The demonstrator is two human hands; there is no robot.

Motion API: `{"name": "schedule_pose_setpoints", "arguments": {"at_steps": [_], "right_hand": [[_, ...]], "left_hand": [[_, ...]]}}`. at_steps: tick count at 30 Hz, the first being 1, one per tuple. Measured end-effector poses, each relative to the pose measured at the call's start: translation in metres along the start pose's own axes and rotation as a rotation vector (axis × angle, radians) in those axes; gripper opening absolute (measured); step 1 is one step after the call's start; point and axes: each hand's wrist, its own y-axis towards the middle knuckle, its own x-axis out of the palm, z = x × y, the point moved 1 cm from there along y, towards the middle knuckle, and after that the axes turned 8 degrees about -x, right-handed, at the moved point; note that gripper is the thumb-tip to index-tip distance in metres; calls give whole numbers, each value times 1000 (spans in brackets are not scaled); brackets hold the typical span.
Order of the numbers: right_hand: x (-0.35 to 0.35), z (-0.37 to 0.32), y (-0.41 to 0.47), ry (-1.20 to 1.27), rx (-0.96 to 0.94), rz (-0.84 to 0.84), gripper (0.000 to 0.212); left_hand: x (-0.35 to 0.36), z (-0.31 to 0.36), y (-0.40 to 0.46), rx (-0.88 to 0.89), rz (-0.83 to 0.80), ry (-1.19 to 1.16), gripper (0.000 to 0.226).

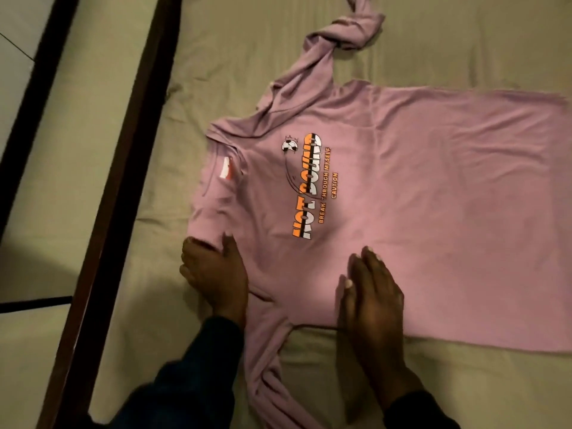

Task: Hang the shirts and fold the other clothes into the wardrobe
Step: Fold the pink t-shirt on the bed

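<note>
Flat: pink shirt [402, 212] lengthwise left-right (collar leftward), left hand [213, 270] gripping shoulder, right hand [371, 292] fingers straight.

A beige-sheeted bed [433, 41] with a dark wooden frame [123, 150] carries a spread pink shirt [433, 212].

— What is the pink shirt [402, 196] made of?
— Soft matt knit cloth, lightly creased, with a smooth orange-and-white print [306, 187] that looks slightly glossy on the chest.
— And beneath it?
— A beige bedsheet [464, 41] of matt woven cloth, wrinkled near its left edge, bordered by a dark wooden bed frame [123, 156] with a faint sheen.
</note>
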Motion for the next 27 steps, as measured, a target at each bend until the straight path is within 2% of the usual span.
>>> {"name": "schedule_pose_setpoints", "arguments": {"at_steps": [2, 4, 5, 7, 9, 11, 13, 17, 21, 23, 25, 27], "right_hand": [[17, -15, 26, -11, -44, -22, 42], [33, -31, 50, -3, -83, -48, 43], [40, -38, 61, 0, -100, -52, 44], [48, -50, 77, 17, -120, -40, 42], [52, -57, 92, 29, -124, -28, 39], [55, -57, 109, 20, -131, -22, 35], [59, -50, 133, -20, -164, -15, 33], [72, -30, 170, -159, -226, -63, 46], [84, -27, 167, -179, -226, -53, 53], [87, -26, 166, -169, -221, -32, 54], [91, -24, 168, -157, -206, -40, 55], [94, -21, 170, -130, -187, -71, 58]], "left_hand": [[1, 11, 31, -138, -104, -73, 60], [-4, 7, 49, -222, -187, -165, 43], [-10, 2, 56, -245, -163, -187, 29], [-28, -16, 69, -292, 4, -189, 11], [-43, -31, 77, -303, 162, -241, 14], [-46, -28, 81, -118, 173, -275, 16], [-27, -4, 86, 227, 44, -230, 19], [41, 77, 87, 708, -192, -93, 13], [108, 127, 81, 1143, -312, 149, 31], [132, 135, 94, 1232, -285, 296, 42], [144, 144, 122, 1190, -205, 391, 47], [146, 161, 156, 1074, -137, 443, 50]]}}
